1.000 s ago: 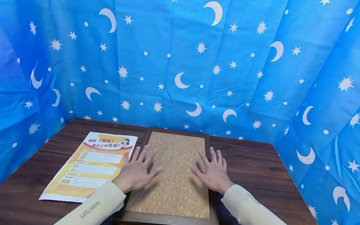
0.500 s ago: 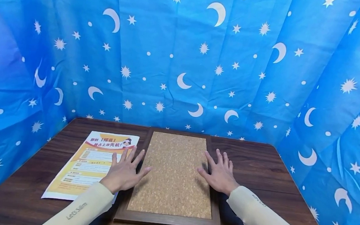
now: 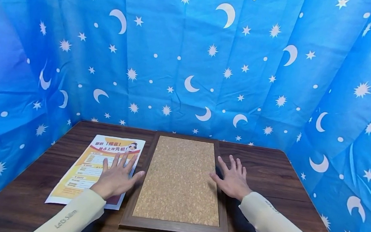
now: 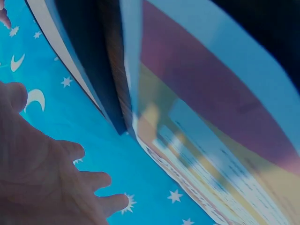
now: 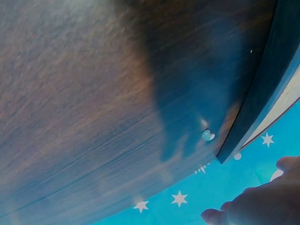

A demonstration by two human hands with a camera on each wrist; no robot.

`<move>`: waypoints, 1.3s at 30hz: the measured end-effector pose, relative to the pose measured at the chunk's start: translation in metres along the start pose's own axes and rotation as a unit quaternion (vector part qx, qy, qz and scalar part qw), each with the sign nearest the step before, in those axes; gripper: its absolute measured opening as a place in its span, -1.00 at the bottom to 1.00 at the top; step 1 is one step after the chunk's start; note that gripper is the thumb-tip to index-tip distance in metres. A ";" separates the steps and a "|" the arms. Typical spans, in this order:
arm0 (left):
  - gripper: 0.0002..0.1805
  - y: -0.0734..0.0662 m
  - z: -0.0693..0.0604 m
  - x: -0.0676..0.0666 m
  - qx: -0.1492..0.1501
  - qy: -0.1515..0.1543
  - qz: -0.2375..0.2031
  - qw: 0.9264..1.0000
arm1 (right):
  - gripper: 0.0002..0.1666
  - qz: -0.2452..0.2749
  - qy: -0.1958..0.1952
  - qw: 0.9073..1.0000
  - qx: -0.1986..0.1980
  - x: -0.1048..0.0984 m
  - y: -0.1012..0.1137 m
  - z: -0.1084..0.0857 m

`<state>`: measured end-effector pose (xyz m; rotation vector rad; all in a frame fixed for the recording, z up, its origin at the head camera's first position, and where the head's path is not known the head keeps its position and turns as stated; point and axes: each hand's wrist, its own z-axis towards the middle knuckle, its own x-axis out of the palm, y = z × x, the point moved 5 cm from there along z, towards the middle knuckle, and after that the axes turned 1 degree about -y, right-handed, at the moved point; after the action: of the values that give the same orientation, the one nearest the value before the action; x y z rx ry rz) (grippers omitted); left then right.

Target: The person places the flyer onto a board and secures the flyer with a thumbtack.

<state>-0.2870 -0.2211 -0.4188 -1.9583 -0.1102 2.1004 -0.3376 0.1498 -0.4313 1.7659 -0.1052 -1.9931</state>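
A framed cork board (image 3: 179, 182) lies flat on the table, long side running away from the viewer. On its left lies a printed yellow and white sheet (image 3: 63, 192). My left hand (image 3: 115, 180) is over the sheet, fingers spread, thumb reaching toward the frame's left edge. Over the board's right edge, my right hand (image 3: 233, 179) has its fingers spread and holds nothing. In the left wrist view the left hand (image 4: 51, 164) appears beside the sheet (image 4: 197, 93), palm side showing. The right wrist view catches part of the right hand (image 5: 262, 201) near the frame (image 5: 262, 93).
The dark wooden table (image 3: 276, 175) has a blue cloth (image 3: 190, 57) with white moons and stars behind it and at both sides. A small round shiny spot (image 5: 208, 135) shows near the frame in the right wrist view; what it is I cannot tell.
My left hand has moved left, from over the cork board's left side to over the sheet. My right hand has shifted slightly right, toward the frame's edge. The board and sheet keep their places.
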 end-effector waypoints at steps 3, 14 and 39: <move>-0.11 0.009 -0.001 -0.001 -0.007 0.004 0.003 1.000 | -0.11 0.000 -0.004 1.000 -0.002 -0.001 -0.003 0.000; -0.06 0.036 -0.007 -0.005 -0.033 -0.005 0.022 0.999 | -0.10 0.000 0.008 1.000 0.015 -0.002 -0.015 -0.001; -0.05 0.105 -0.022 -0.016 -0.120 -0.001 0.029 0.992 | -0.34 0.032 -0.001 0.999 0.002 -0.008 -0.047 -0.005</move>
<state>-0.2795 -0.3288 -0.4302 -2.1146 -0.3242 2.2160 -0.3458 0.1963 -0.4420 1.7408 -0.1649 -1.9499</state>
